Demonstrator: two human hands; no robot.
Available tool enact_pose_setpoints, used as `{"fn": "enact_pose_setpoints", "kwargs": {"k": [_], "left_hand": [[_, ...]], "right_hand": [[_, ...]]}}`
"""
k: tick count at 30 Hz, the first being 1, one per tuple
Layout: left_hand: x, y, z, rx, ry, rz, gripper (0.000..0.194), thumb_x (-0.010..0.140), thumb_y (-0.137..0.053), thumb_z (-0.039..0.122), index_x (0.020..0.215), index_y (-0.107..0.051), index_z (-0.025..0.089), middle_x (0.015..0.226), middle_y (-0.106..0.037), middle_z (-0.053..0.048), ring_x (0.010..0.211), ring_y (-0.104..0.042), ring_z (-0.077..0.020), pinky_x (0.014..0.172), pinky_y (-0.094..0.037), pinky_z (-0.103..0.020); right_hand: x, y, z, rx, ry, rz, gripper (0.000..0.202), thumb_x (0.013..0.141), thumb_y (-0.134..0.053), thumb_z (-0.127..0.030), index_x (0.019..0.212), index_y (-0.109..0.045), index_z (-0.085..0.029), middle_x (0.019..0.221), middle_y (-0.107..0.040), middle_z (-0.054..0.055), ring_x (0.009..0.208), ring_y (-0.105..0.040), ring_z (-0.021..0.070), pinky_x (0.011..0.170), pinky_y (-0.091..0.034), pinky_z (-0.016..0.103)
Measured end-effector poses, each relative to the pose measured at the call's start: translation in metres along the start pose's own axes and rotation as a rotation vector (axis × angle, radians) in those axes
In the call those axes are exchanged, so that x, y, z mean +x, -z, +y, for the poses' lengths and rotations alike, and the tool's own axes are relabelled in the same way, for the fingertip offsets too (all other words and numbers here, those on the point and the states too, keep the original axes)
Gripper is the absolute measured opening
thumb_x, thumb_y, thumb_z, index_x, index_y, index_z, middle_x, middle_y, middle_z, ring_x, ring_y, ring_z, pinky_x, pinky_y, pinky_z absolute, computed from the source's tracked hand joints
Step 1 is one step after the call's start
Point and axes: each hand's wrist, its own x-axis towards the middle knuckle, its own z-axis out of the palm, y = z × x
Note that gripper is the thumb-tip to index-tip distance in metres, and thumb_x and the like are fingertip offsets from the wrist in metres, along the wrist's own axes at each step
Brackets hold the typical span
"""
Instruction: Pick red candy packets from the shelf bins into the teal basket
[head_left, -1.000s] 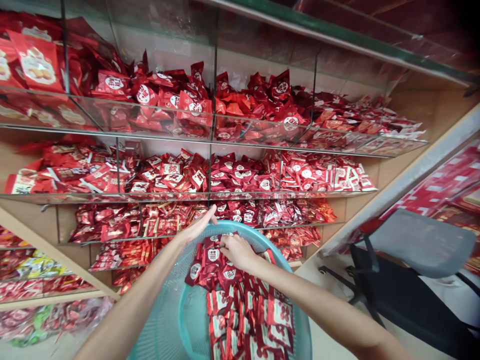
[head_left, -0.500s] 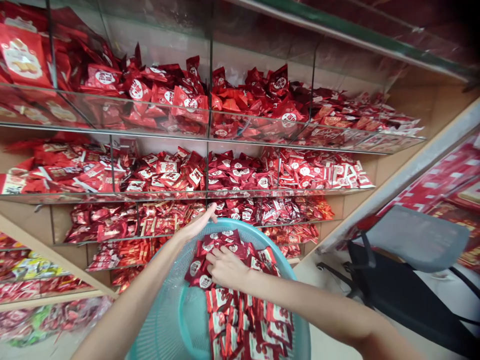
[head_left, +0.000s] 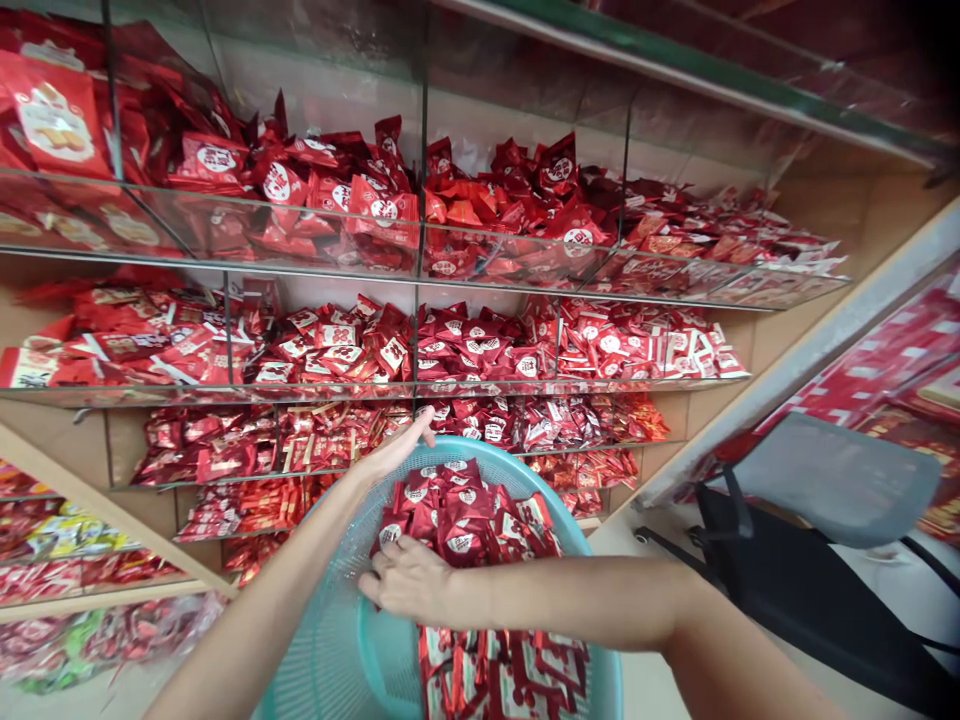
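Shelf (head_left: 847, 225) ahead of the fingers, basket (head_left: 330, 620) below them. Right hand (head_left: 411, 585) looks to be arranging packets (head_left: 459, 540) in it; next move probably calls for a gentle touch. One shelf, one chair (head_left: 840, 480) right of the fingers, one basket, two hands, too many packets just beyond the right fingers to count. Left hand (head_left: 397, 450) lies by the rim, fingers close together; right's loosely spread, can't tell if pinching.

The basket (head_left: 330, 632) is turquoise — its dark-red packets (head_left: 459, 507) bear white ovals — the chair (head_left: 814, 585) is black and grey.
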Motion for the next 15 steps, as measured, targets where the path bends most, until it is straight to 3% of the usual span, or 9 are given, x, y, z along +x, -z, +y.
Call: {"fn": "enact_pose_setpoints", "kwargs": {"k": [6,12,15], "left_hand": [[-0.007,0.005,-0.002,0.010,-0.035,0.016,0.060,0.076,-0.030,0.070,0.065,-0.059,0.019,0.085,-0.062,-0.004,0.089,-0.052,-0.0233,0.078,-0.042,-0.034],[-0.010,0.007,0.002,0.020,-0.082,-0.007,0.060,0.077,-0.030,0.069,0.064,-0.060,0.019,0.080,-0.062,-0.003,0.083,-0.053,-0.0213,0.076,-0.043,-0.033],[-0.009,0.006,0.004,0.009,-0.071,-0.008,0.060,0.076,-0.031,0.070,0.063,-0.060,0.019,0.077,-0.062,-0.003,0.081,-0.054,-0.0212,0.072,-0.043,-0.032]], "right_hand": [[0.000,0.005,0.006,0.092,0.013,-0.021,0.042,0.068,-0.059,-0.009,0.108,-0.046,-0.016,0.096,-0.061,0.008,0.095,-0.056,0.0199,0.080,-0.045,0.032],[-0.006,0.033,0.047,0.195,-0.136,0.059,0.026,0.078,-0.048,-0.009,0.103,-0.047,-0.017,0.095,-0.060,0.006,0.089,-0.057,0.0181,0.075,-0.045,0.031],[-0.011,0.042,0.072,0.210,-0.220,0.037,0.017,0.082,-0.047,-0.013,0.099,-0.049,-0.015,0.093,-0.060,0.007,0.086,-0.058,0.0186,0.073,-0.046,0.031]]}}
